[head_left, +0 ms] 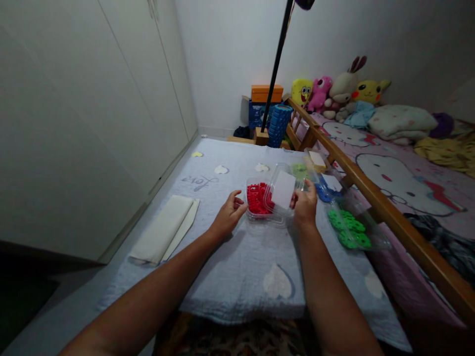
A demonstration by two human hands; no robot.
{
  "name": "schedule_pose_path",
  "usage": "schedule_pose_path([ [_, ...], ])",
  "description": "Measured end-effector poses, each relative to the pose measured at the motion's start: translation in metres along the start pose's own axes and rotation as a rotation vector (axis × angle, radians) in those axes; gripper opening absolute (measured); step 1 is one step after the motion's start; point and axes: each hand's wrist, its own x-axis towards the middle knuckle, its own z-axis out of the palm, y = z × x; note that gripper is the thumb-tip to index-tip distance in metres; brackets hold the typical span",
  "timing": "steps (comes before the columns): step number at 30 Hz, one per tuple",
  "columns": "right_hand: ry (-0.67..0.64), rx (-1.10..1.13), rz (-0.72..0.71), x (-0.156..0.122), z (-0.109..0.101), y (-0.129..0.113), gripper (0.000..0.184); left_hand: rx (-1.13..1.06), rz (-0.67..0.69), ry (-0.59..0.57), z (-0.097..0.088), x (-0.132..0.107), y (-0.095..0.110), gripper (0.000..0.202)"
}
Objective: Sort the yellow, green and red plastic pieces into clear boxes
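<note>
A clear plastic container full of red plastic pieces [257,197] stands near the middle of the cloth-covered table. My right hand [306,203] grips the edge of a clear plastic lid [272,184], which is tilted up over the container's right side. On the lid is a blank white label [284,190]. At the container's left side is my left hand [229,216], its thumb and fingers apart and nothing between them; whether a fingertip touches the wall I cannot tell.
Along the right edge stand clear boxes with green pieces [349,228], blue pieces [323,193] and a yellow item [317,162]. A wooden bed rail [345,160] borders that side. Folded cream cloth [163,230] lies at left. A black pole [276,69] rises behind the table.
</note>
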Motion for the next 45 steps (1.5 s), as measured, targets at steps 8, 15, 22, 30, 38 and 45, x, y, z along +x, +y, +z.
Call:
schedule_pose_path([
  [8,-0.021,0.029,0.233,0.004,-0.005,0.028,0.053,-0.156,-0.387,-0.088,0.005,0.008,0.029,0.029],
  [15,-0.039,0.159,0.283,0.002,-0.002,0.03,0.05,-0.235,-0.355,0.078,0.004,0.019,0.032,0.016],
  [22,-0.036,0.177,0.276,0.006,-0.004,0.038,0.052,0.234,-0.024,0.28,-0.026,0.034,0.05,0.009],
  [30,-0.024,0.165,0.286,0.006,-0.004,0.038,0.05,0.561,0.121,0.238,-0.005,0.025,0.069,0.004],
  [38,0.008,0.182,0.297,0.004,-0.004,0.032,0.043,0.711,0.267,0.197,0.019,0.021,0.074,0.008],
  [45,0.016,0.186,0.294,0.003,-0.004,0.029,0.045,0.849,0.402,0.165,0.024,0.018,0.066,0.006],
])
